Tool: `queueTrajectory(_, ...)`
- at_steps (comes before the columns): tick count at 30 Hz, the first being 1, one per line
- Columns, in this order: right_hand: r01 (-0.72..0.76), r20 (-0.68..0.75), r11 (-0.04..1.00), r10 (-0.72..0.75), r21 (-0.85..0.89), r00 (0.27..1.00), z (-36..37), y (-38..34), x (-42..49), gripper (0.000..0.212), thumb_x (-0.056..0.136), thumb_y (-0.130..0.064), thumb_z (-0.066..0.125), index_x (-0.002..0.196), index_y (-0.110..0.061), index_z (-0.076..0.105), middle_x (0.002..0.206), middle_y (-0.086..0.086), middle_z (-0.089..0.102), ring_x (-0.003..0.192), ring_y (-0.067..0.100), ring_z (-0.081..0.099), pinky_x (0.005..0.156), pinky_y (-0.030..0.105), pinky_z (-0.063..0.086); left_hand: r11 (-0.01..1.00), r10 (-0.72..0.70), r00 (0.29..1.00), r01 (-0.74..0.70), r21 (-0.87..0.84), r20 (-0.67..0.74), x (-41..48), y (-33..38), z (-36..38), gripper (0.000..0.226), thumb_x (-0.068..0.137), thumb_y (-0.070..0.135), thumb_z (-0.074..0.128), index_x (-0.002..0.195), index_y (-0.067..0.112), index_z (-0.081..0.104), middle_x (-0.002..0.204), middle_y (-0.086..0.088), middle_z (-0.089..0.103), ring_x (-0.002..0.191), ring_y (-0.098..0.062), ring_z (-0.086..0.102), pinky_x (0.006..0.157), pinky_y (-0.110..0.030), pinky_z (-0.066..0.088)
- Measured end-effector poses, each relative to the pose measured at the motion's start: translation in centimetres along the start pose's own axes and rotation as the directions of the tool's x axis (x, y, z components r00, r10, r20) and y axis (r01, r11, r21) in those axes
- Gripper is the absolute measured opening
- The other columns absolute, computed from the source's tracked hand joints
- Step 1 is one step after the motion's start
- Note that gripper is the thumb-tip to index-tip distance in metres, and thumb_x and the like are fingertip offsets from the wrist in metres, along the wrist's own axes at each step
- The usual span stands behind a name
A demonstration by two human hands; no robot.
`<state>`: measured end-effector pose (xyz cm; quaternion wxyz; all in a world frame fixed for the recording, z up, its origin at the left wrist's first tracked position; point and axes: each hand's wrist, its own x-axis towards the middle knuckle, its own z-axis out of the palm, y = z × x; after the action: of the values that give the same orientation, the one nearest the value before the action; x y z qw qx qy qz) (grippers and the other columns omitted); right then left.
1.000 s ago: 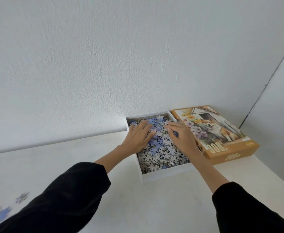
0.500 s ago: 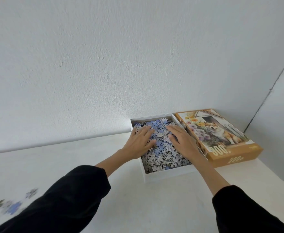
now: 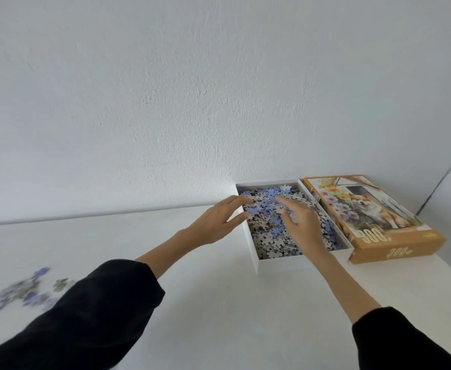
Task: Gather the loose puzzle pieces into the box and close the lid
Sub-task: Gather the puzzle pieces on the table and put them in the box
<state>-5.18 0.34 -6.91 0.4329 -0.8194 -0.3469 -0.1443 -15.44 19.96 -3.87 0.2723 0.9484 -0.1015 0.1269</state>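
Here a white wall (image 3: 165,102) fills the upper half of the head view, and below it a white counter (image 3: 219,303) runs to the right corner. Two black sleeves (image 3: 80,321) enter from the bottom edge. The open white box (image 3: 280,264) stands at the back of the counter against the wall. The orange lid (image 3: 373,217), printed with a dog and flowers, lies picture side up, just beside the box on its right and touching it. The lid is off. The left hand (image 3: 216,222) has left the heap where it lay flat half a second ago. It now hangs over the box's left wall, fingers straight and spread, their tips at the rim, and it holds nothing. The right hand (image 3: 303,225) has risen from the same flat press. It hovers over the middle of the box with fingers loosely bent and thumb pointing down, and no piece shows in its grasp. The puzzle pieces in the box (image 3: 269,236), blue and grey, fill it nearly to the rim, heaped higher toward the wall. A scatter of loose pieces (image 3: 19,292) remains on the counter at the far left, well apart from the box and blurred. More of this scatter shows than in the earlier frame, and box and lid sit further right in the view.
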Motion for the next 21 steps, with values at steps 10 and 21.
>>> queueTrajectory(10, 0.089, 0.108, 0.990, -0.101, 0.107, 0.989, 6.6, -11.4, -3.6, 0.033, 0.089, -0.006, 0.052, 0.119, -0.015, 0.062, 0.120, -0.002, 0.062, 0.116, 0.011, 0.052, 0.095, 0.017, 0.038, 0.983, -0.174, 0.975, 0.180, 0.029, -0.138, -13.4, -3.2, -4.8, 0.036, 0.098, 0.034, 0.038, 0.130, 0.021, 0.048, 0.133, 0.006, 0.049, 0.117, -0.010, 0.049, 0.098, -0.028, 0.040)
queueTrajectory(21, 0.070, 0.253, 0.987, -0.106, 0.148, 0.962, 16.1, -21.1, -9.0, 0.033, 0.089, -0.008, 0.053, 0.119, -0.020, 0.061, 0.122, -0.007, 0.061, 0.117, 0.008, 0.051, 0.092, 0.014, 0.035, 0.941, -0.324, 0.937, 0.333, 0.056, -0.132, -27.4, -6.9, -10.7, 0.037, 0.099, 0.033, 0.038, 0.132, 0.018, 0.046, 0.133, 0.000, 0.048, 0.109, -0.016, 0.056, 0.093, -0.032, 0.044)
